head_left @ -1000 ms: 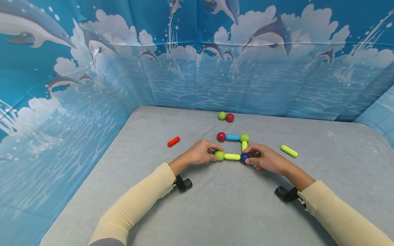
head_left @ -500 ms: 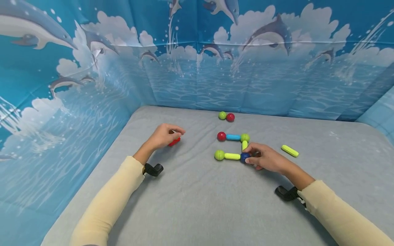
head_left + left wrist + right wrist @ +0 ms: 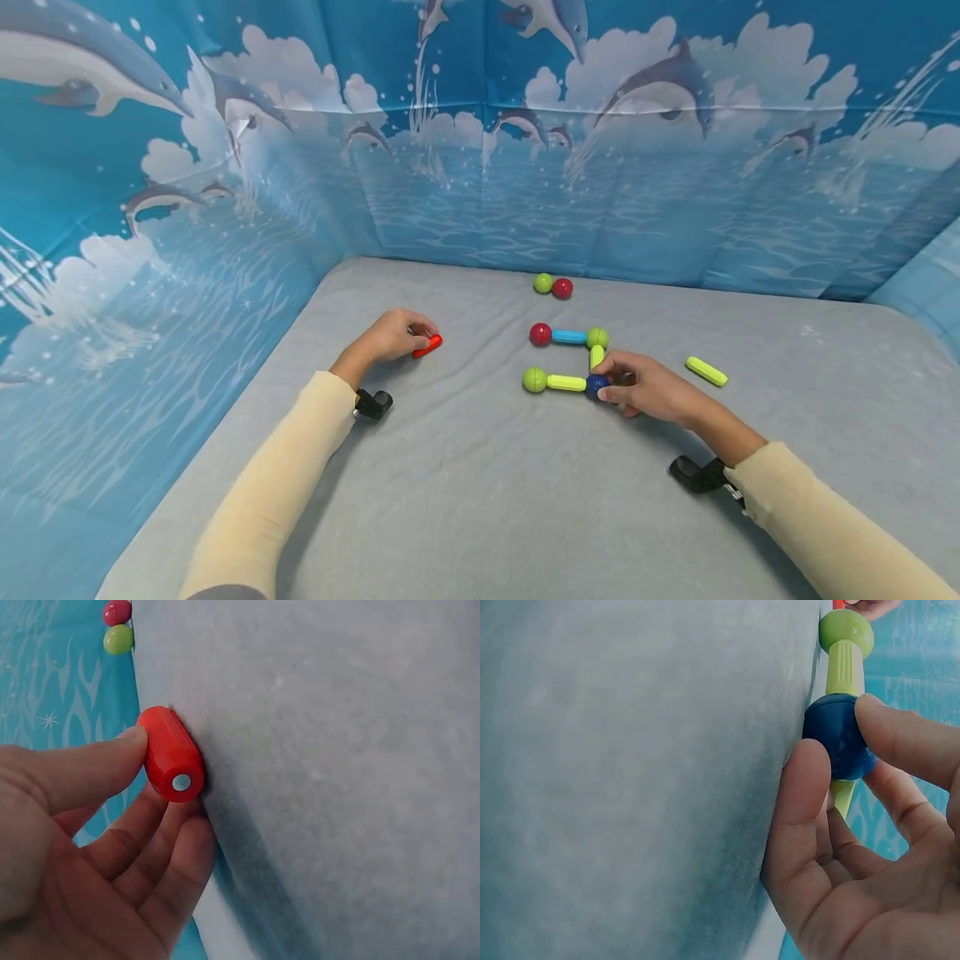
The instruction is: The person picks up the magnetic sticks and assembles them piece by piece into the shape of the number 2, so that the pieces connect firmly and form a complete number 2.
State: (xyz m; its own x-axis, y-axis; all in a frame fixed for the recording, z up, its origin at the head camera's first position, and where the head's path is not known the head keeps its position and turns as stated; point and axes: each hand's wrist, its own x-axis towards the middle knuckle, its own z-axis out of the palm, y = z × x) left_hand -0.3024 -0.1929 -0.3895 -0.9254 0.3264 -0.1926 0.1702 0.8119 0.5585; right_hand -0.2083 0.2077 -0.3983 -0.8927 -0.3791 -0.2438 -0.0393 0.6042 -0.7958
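Between thumb and fingers my left hand point(image 3: 393, 334) pinches a red magnetic rod point(image 3: 172, 754); a pale metal dot shows on its near end. My right hand point(image 3: 651, 386) holds the dark blue ball point(image 3: 840, 737) at a corner of a joined shape on the cloth. From that ball a yellow-green rod point(image 3: 566, 383) runs left to a lime ball point(image 3: 535, 380). A second yellow-green rod point(image 3: 597, 357), partly behind the fingers, leads back to another lime ball point(image 3: 597, 337). From there a light blue rod point(image 3: 569, 337) reaches a dark red ball point(image 3: 541, 334).
Behind the shape, a lime ball point(image 3: 543, 283) and a dark red ball point(image 3: 562, 288) sit side by side near the curtain. A loose yellow-green rod point(image 3: 707, 372) lies to the right. Dolphin-print curtains point(image 3: 480, 192) enclose the grey-covered table point(image 3: 480, 500).
My left hand has left the lime ball, moved left to the red rod and now grips it, its end slightly tilted. The right hand stays on the blue ball.
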